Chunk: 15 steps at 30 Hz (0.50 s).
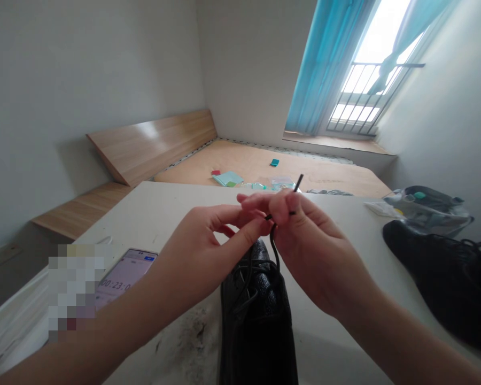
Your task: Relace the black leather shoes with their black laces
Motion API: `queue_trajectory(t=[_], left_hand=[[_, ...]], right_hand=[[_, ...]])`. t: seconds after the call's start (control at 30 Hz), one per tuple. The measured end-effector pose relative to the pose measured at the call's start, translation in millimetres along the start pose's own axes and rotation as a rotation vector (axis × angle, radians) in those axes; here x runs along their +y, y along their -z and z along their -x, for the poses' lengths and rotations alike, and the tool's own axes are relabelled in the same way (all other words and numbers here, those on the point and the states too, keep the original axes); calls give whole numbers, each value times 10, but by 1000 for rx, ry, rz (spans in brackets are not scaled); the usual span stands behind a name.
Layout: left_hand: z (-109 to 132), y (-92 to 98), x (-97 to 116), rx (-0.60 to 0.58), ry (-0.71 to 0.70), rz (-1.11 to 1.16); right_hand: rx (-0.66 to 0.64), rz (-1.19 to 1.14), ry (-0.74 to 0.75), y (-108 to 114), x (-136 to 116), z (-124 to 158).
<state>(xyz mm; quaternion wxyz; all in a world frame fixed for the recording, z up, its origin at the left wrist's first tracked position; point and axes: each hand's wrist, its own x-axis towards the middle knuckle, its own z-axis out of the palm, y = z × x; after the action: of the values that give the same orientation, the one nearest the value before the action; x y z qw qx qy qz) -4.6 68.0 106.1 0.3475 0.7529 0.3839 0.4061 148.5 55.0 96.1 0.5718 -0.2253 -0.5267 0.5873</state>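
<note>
A black leather shoe (260, 326) stands on the white table in front of me, its heel end towards me. Dark shoelaces rise from its eyelets up to my fingers. Above the toe, my left hand (228, 235) pinches a shoelace (276, 251) between thumb and fingertips. My right hand (300, 224) also grips the lace, and a stiff dark lace end sticks up past its fingers. Both hands meet close together, so part of the lace between them is hidden.
A second black shoe (444, 278) lies at the right beside a clear plastic bag (433, 208). On the left of the white table (156, 200) rests a phone (124, 272) showing a timer. Behind the table, a bed (324, 174) holds small packets.
</note>
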Motion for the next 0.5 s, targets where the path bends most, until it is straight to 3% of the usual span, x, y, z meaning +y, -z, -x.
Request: queue_trajectory(t=[0.13,0.2,0.27,0.33,0.37,0.43,0.5], left_hand=[[11,-36,-17,-102,3,73],[24,-44,-19,-138,36,28],[42,-44,-37,-191,73,-70],[63,-48,-79,-295,94,-174],[73,-54,-107,-358,94,-220],[89,-78,-164,-487,97,-294],[97,-114,-208,-569,110,-337]], right_hand=[[47,-56,-13,-8,-181,-2],[122,103,42,60,-246,-29],[184,508,202,171,-288,-67],[171,1098,332,296,-313,-110],[126,1380,309,354,-320,-133],[-11,1743,59,451,-333,-178],[-142,1802,-240,521,-353,-209]])
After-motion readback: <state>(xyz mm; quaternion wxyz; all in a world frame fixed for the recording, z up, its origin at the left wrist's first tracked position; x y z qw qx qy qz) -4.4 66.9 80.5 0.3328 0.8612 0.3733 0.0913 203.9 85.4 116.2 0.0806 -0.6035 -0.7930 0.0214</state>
